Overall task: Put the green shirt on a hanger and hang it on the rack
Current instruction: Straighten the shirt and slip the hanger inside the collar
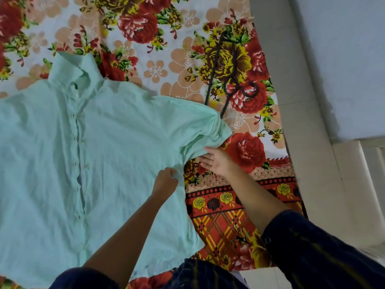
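The mint-green shirt lies flat on the bed, buttoned front up, collar toward the top left. Its short sleeve points right. My left hand pinches the fabric at the shirt's side seam under the armpit. My right hand, fingers spread, touches the lower edge of that sleeve. A dark hanger lies on the bed beyond the sleeve, with its hook near a red flower and one end hidden under the sleeve. No rack is in view.
A floral bedsheet covers the bed. The bed's right edge meets a grey wall. Pale steps or ledges sit at the lower right.
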